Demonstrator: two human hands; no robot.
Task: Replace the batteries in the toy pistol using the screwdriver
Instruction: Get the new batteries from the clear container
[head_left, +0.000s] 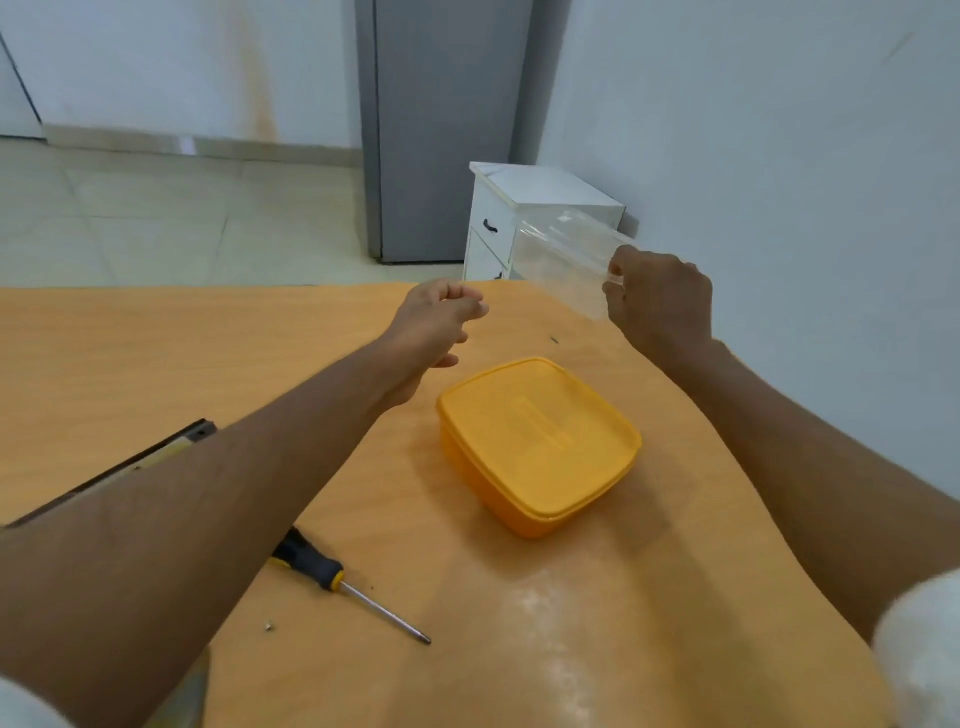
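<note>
My right hand (662, 301) holds a clear plastic bag (563, 260) up in the air above the far side of the table. My left hand (434, 325) hovers just left of the bag, fingers loosely curled and apart, with nothing in it. A screwdriver (353, 584) with a black and yellow handle lies on the orange table (156, 353) near me, tip pointing right. A tiny screw (268, 626) rests left of its shaft. A closed yellow plastic box (540, 441) sits in the middle. No toy pistol or batteries are visible.
A small dark speck (554, 341) lies on the table beyond the box. A white drawer cabinet (519, 218) and a grey door stand behind the table by the wall. A dark metal strip (130, 467) runs along the table's left edge.
</note>
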